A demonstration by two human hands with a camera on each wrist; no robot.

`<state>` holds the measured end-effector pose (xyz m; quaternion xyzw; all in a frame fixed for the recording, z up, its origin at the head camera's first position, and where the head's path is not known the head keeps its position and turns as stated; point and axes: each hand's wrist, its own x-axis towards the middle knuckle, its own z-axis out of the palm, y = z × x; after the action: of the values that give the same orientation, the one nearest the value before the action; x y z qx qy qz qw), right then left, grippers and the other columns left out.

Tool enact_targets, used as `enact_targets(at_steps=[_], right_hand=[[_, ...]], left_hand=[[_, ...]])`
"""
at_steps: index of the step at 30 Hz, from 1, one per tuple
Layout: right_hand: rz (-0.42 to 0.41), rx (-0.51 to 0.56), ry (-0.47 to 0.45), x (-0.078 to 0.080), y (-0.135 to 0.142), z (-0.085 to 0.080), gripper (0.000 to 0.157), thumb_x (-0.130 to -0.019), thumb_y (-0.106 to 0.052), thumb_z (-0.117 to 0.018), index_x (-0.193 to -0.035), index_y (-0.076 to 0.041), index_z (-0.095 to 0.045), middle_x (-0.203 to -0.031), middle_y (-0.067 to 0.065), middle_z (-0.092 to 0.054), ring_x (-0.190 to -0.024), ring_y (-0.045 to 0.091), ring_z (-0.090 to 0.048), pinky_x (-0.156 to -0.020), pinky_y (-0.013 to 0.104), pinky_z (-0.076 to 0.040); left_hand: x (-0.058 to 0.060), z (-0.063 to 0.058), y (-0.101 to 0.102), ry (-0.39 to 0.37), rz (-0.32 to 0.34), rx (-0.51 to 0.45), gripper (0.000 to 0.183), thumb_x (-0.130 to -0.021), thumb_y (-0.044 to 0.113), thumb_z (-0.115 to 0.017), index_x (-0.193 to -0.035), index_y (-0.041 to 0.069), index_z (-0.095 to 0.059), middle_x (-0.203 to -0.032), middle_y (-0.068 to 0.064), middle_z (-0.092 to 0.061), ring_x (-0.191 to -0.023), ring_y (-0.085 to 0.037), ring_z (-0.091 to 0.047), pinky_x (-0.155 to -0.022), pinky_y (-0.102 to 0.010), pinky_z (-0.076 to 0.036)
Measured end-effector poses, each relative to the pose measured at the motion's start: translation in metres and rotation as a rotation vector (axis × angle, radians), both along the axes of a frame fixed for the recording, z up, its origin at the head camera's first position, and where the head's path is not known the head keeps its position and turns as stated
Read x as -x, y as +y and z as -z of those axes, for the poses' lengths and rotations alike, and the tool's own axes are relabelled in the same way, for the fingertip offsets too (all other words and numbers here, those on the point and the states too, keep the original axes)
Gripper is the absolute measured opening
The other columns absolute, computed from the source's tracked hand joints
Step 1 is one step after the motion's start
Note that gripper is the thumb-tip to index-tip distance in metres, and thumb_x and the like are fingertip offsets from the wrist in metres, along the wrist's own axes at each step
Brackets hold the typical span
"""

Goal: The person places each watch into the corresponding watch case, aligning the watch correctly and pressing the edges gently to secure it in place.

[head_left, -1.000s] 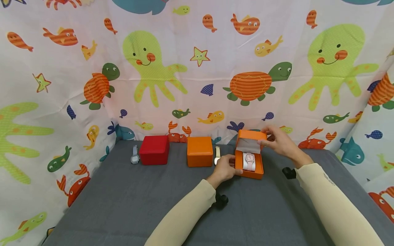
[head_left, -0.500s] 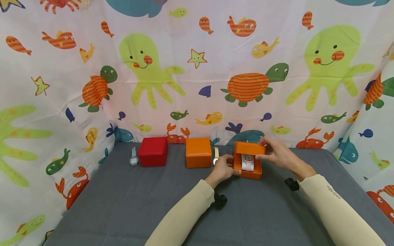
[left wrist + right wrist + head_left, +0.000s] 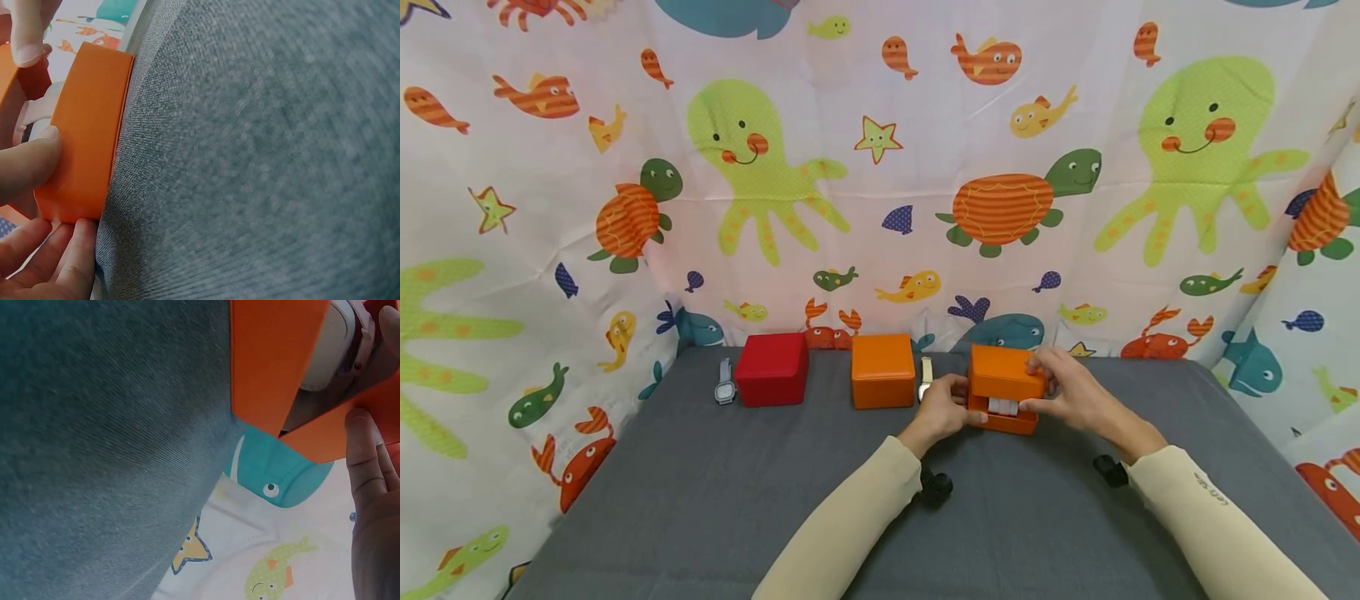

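An orange watch box (image 3: 1009, 423) stands at the right of the table with its lid (image 3: 1000, 368) tilted partly down. Inside sits a watch with a pale pink strap (image 3: 39, 112) on a white cushion (image 3: 328, 347); the lid hides its dial in the head view. My left hand (image 3: 940, 410) grips the base at its left side, thumb on the front wall and fingers (image 3: 78, 256) against the side. My right hand (image 3: 1075, 398) holds the lid by its right side, a finger (image 3: 362, 440) lying along the lid's side wall.
Left of the box lie a watch with a pale yellow strap (image 3: 927, 371), a closed orange box (image 3: 883, 372), a red box (image 3: 772, 371) and a silver watch (image 3: 725, 388). A patterned curtain (image 3: 895, 183) hangs behind the grey tabletop (image 3: 737, 492).
My right hand has swung the box's lid forward and down from upright, covering most of the watch. My left hand has kept its grip on the base.
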<state>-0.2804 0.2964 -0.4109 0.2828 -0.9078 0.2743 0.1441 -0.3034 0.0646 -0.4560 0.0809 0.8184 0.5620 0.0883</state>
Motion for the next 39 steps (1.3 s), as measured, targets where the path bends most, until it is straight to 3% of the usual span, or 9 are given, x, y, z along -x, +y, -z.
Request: enact_targets(at_steps=[11,23,28,33,39], right_hand=[[-0.035,0.02,0.021,-0.005,-0.002,0.01,0.049,-0.067,-0.013,-0.088,-0.099,-0.009,-0.052,-0.096,0.005,-0.043,-0.074,0.016,-0.043,-0.061,0.026,-0.044],[0.013,0.01,-0.058,-0.012,-0.004,0.009,0.043,-0.07,-0.01,-0.085,-0.1,-0.009,-0.054,-0.106,0.009,-0.045,-0.077,0.02,-0.047,-0.065,0.029,-0.049],[0.109,0.042,-0.161,-0.02,-0.005,0.008,0.051,-0.076,-0.016,-0.082,-0.116,-0.003,-0.053,-0.119,0.017,-0.045,-0.084,0.025,-0.054,-0.072,0.037,-0.054],[0.211,0.116,-0.328,-0.025,-0.006,0.009,0.075,-0.082,-0.029,-0.077,-0.138,0.001,-0.036,-0.134,0.026,-0.039,-0.097,0.034,-0.06,-0.076,0.042,-0.055],[0.249,0.195,-0.438,-0.027,-0.007,0.013,0.081,-0.084,-0.035,-0.074,-0.142,-0.001,-0.029,-0.139,0.026,-0.039,-0.105,0.039,-0.059,-0.079,0.047,-0.054]], left_hand=[[-0.001,-0.002,0.001,-0.008,0.004,-0.004,0.06,-0.07,0.009,-0.086,-0.123,0.005,-0.059,-0.105,-0.003,-0.064,-0.091,-0.016,-0.061,-0.085,-0.033,-0.052],[0.0,-0.002,0.001,-0.001,0.008,0.037,0.06,-0.069,0.012,-0.087,-0.122,0.006,-0.059,-0.104,-0.002,-0.064,-0.091,-0.016,-0.06,-0.084,-0.032,-0.053],[-0.001,-0.003,-0.001,0.026,0.042,0.041,0.063,-0.071,0.013,-0.086,-0.126,0.006,-0.057,-0.108,-0.002,-0.063,-0.093,-0.016,-0.06,-0.086,-0.031,-0.052],[-0.003,-0.005,-0.002,0.086,0.068,0.039,0.068,-0.075,0.016,-0.083,-0.134,0.009,-0.051,-0.116,-0.003,-0.06,-0.101,-0.018,-0.059,-0.089,-0.031,-0.05],[-0.005,-0.007,-0.003,0.114,0.062,0.041,0.069,-0.077,0.017,-0.082,-0.137,0.012,-0.048,-0.116,-0.002,-0.06,-0.101,-0.017,-0.06,-0.087,-0.03,-0.051]])
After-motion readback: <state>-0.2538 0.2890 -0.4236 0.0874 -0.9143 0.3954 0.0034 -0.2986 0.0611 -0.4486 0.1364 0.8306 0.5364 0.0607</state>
